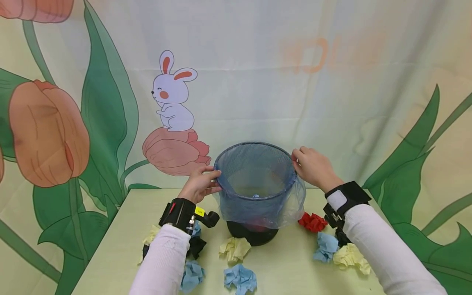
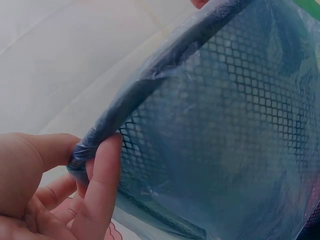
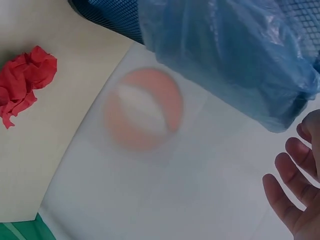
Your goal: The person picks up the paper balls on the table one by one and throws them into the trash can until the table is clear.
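A dark mesh wastebasket (image 1: 254,237) stands on the table, lined with a translucent blue bin liner (image 1: 250,211) folded outward over its rim. My left hand (image 1: 199,184) pinches the lined rim on the left side; the left wrist view shows the thumb outside and a finger (image 2: 106,172) inside the mesh. On the right side, my right hand (image 1: 313,166) holds the rim with bent fingertips. Its other fingers hang loosely curled beside the liner in the right wrist view, where the thumb's grip is hidden. A blue scrap lies inside the basket.
Crumpled paper balls lie around the basket: a yellow ball (image 1: 234,250) and a blue ball (image 1: 240,279) in front, a red ball (image 1: 312,222) to the right. Several more lie near both forearms. A printed curtain (image 1: 250,90) hangs behind the table (image 1: 118,246).
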{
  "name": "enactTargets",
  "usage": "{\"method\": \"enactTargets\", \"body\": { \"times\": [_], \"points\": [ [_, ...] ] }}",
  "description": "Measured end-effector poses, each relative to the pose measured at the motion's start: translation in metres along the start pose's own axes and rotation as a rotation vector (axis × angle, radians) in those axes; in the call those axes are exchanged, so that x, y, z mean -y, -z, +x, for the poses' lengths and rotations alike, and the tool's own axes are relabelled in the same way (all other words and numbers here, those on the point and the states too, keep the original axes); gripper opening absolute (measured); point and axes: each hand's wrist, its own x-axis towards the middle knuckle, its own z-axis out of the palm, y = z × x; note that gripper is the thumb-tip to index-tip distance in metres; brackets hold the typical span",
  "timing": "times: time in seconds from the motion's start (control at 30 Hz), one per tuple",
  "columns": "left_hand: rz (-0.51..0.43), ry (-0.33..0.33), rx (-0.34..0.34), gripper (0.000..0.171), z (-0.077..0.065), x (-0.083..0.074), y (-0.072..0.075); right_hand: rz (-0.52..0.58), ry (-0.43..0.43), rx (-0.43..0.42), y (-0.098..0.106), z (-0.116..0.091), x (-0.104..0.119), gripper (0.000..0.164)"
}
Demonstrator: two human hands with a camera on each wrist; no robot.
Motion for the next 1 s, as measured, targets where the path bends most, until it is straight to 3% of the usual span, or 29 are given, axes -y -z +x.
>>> {"method": "enactTargets", "body": {
  "times": [0.3,0.57,0.8,1.0],
  "points": [
    [0.003,0.0,0.001,0.046,0.001,0.001,0.0,-0.005,-0.017,-0.032,-0.012,-0.02,-0.01,0.004],
    [0.006,0.007,-0.002,0.046,0.0,0.0,0.0,0.014,-0.023,-0.001,-0.022,-0.038,-0.009,0.003],
    [0.005,0.007,-0.004,0.046,0.0,0.0,0.0,-0.007,-0.02,0.049,-0.031,-0.053,0.0,0.016],
    [0.003,0.005,-0.006,0.046,0.0,0.0,-0.001,-0.036,-0.013,0.044,-0.037,-0.065,0.005,0.023]
  ]
}}
